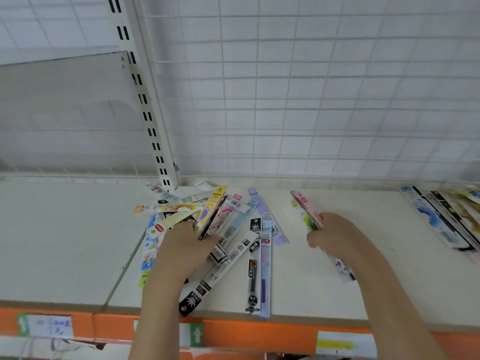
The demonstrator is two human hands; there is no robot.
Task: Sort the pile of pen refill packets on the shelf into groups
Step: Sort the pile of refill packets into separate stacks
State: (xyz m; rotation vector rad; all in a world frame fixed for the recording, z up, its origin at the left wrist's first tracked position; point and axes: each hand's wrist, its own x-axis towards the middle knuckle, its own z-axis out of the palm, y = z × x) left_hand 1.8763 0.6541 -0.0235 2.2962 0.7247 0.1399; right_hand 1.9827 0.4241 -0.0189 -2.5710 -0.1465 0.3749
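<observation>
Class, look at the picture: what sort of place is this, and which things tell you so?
Probably a stationery shop aisle: a retail shelf with an orange price strip, paper price labels, and a wire-grid back panel.

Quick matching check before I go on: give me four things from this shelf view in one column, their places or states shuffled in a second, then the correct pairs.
Things:
1. left hand
2. right hand
3. black Office packet
4. sorted row of packets

Places or states:
A. far right of the shelf
B. grip on a small bundle of packets
C. lying flat, reaching toward the shelf's front edge
D. on the mixed pile, lifting a dark-edged packet

Pairs: 1-D, 2-B, 3-C, 4-A
</observation>
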